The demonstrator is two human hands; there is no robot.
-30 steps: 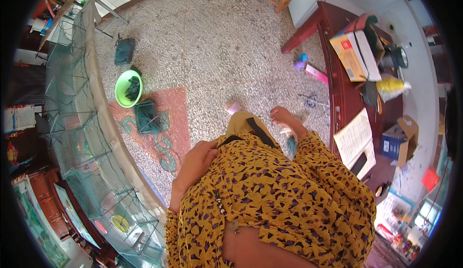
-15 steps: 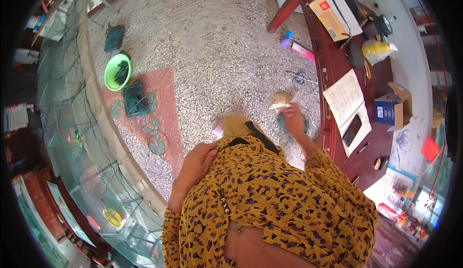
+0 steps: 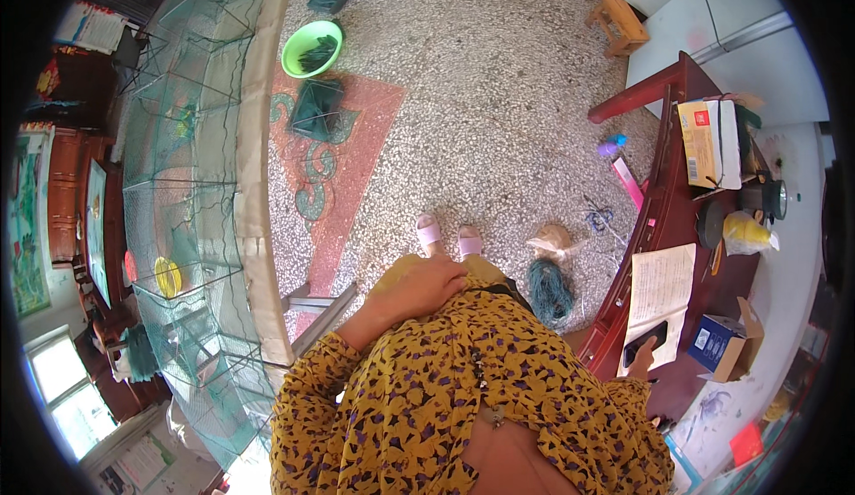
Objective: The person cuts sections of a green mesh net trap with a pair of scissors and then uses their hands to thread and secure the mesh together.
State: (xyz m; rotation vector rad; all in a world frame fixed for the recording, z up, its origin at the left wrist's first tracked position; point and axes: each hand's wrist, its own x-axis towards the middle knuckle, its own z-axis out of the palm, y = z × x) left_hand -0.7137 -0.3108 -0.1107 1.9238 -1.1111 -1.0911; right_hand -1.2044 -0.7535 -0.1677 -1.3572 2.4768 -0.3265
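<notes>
Reaching out to my right now, I am laying my right hand (image 3: pixel 639 359) on the dark phone (image 3: pixel 645 344) that is lying at the near end of the white paper sheet (image 3: pixel 661 292) on the red-brown desk (image 3: pixel 677 219); half a second ago that hand was out over the speckled floor (image 3: pixel 499 130) by the teal yarn bundle (image 3: pixel 549 288), and it is no longer there; only a few fingers are showing past my sleeve, so I cannot tell whether they are gripping the phone or just resting on it; my left hand (image 3: pixel 426 287) is staying where it was, lying flat and loosely spread against my waist, palm on the yellow patterned blouse (image 3: pixel 463 397), holding nothing; the yarn bundle is lying on the floor just beside the desk's edge, with a tan bundle (image 3: pixel 552 241) near it; my feet in pink slippers (image 3: pixel 448 232) are showing beyond my left hand; the green net cages (image 3: pixel 191 228) are running along my left
</notes>
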